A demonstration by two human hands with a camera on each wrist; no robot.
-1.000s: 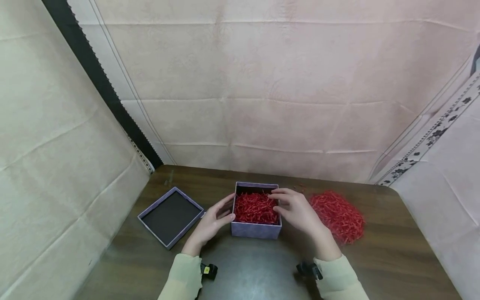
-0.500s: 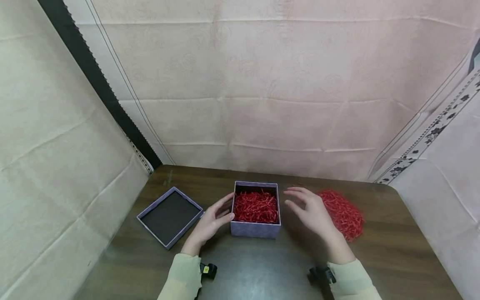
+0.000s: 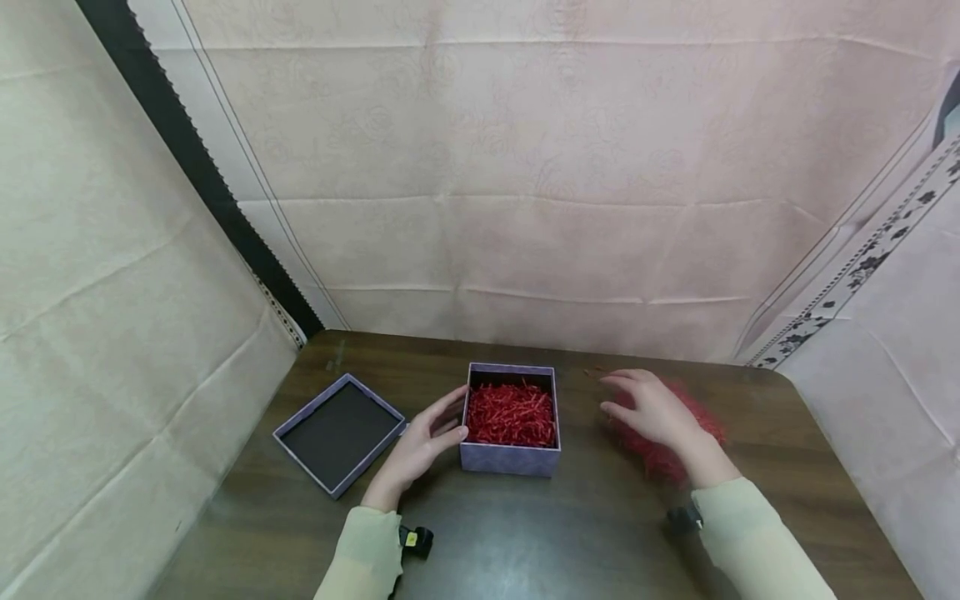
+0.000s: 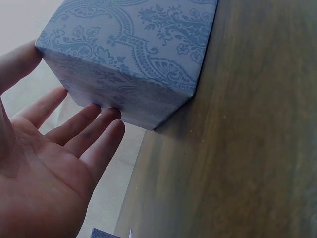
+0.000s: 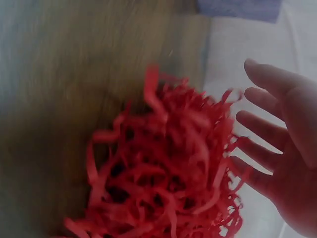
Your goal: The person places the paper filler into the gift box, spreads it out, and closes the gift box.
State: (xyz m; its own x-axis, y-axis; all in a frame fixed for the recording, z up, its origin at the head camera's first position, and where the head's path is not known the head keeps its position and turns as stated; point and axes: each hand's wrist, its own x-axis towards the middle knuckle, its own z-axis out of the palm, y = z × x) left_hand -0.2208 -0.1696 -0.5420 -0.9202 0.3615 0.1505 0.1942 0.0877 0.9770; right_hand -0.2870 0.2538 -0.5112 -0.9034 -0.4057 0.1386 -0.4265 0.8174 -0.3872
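A lavender patterned box (image 3: 510, 460) stands in the middle of the table, filled with red shredded paper (image 3: 512, 415). My left hand (image 3: 420, 446) rests against its left side. In the left wrist view, the straight fingers and thumb of that hand (image 4: 49, 163) touch the box's side and corner (image 4: 119, 74). Over a loose pile of red shredded paper (image 3: 660, 464) on the right hovers my right hand (image 3: 652, 408), covering part of it. Beside the pile in the right wrist view (image 5: 163, 173), the right hand (image 5: 292, 148) has spread fingers and holds nothing.
The box's lid (image 3: 341, 435) lies upturned left of the box, showing its black inside. A wooden table (image 3: 517, 533) bears everything. Pale cloth (image 3: 555, 167) hangs behind it and along both sides. A few red shreds lie near the back edge.
My right hand has drawn away from the box rim and moved right, over the red shredded paper pile. The left hand stays against the box.
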